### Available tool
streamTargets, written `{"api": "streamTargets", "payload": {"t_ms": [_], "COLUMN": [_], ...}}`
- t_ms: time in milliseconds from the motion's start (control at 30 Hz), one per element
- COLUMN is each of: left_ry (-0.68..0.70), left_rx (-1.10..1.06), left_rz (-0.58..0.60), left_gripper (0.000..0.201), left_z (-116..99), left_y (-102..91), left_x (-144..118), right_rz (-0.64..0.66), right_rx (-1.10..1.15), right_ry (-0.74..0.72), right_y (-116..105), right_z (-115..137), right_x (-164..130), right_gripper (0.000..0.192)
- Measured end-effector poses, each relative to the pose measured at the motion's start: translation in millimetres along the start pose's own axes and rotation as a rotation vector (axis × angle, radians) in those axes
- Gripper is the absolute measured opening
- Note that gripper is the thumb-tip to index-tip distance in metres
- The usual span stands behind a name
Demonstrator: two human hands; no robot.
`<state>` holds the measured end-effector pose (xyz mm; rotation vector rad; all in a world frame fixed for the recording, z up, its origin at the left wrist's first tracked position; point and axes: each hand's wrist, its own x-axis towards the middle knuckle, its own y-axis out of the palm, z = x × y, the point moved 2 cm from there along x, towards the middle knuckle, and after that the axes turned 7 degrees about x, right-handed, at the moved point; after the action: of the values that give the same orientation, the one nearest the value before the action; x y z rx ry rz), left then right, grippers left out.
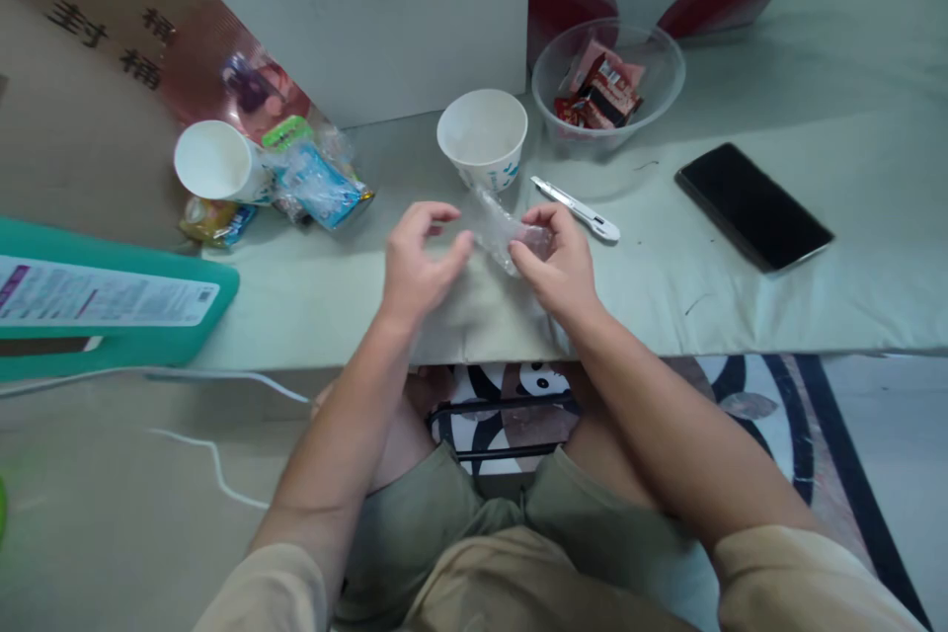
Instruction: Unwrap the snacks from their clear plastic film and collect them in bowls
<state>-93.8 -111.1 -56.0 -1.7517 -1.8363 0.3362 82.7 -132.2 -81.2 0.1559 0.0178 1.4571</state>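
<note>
Both my hands are over the pale table (741, 316) near its front edge. My right hand (559, 262) pinches a small clear plastic wrapper (498, 227) with something pinkish inside it. My left hand (421, 262) is at the wrapper's other end, with its thumb and fingers curled at the plastic's edge. Just behind the wrapper stands an upright white paper cup (483, 135). A white utility knife (576, 208) lies to the right of my right hand.
A clear bowl (608, 69) of red snack packets stands at the back. A black phone (753, 205) lies to the right. At the left are a tipped paper cup (214, 161), several packets (318, 180), a teal box (111, 291) and a white cable (222, 377).
</note>
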Motion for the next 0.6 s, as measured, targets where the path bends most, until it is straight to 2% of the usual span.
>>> {"api": "streamTargets", "payload": {"t_ms": [67, 133, 167, 200, 267, 333, 400, 433, 500, 600], "left_ry": [-0.048, -0.099, -0.095, -0.064, 0.071, 0.252, 0.311, 0.281, 0.205, 0.097], "left_rx": [-0.170, -0.304, -0.316, -0.278, -0.090, 0.186, 0.399, 0.494, 0.670, 0.708], "left_rz": [0.226, 0.333, 0.317, 0.248, 0.027, -0.169, -0.153, -0.099, 0.086, 0.379], "left_gripper": [0.041, 0.045, 0.043, 0.038, 0.026, 0.020, 0.031, 0.035, 0.032, 0.019], "left_z": [-10, -15, -18, -21, -35, -56, -75, -81, -79, -49], "left_y": [11.2, 13.9, 10.8, 5.1, -9.4, -16.5, -7.6, 1.2, 22.6, 46.3], "left_x": [-3, 0, 5, 14, 41, 77, 116, 133, 159, 176], "right_rz": [0.123, 0.183, 0.164, 0.118, -0.001, -0.064, -0.077, -0.094, -0.157, -0.257], "right_rx": [0.244, 0.507, 0.603, 0.663, 0.680, 0.631, 0.563, 0.501, 0.254, -0.347], "right_ry": [0.114, 0.220, 0.242, 0.244, 0.218, 0.201, 0.173, 0.140, -0.001, -0.270], "right_y": [6, 8, 7, 4, -3, -8, -11, -13, -23, -55], "right_z": [6, 11, 12, 13, 11, 8, 7, 8, 14, 29], "right_x": [-2, -4, -4, -3, -1, 2, 6, 7, 10, 13], "right_gripper": [0.027, 0.030, 0.032, 0.034, 0.035, 0.035, 0.034, 0.033, 0.025, 0.010]}}
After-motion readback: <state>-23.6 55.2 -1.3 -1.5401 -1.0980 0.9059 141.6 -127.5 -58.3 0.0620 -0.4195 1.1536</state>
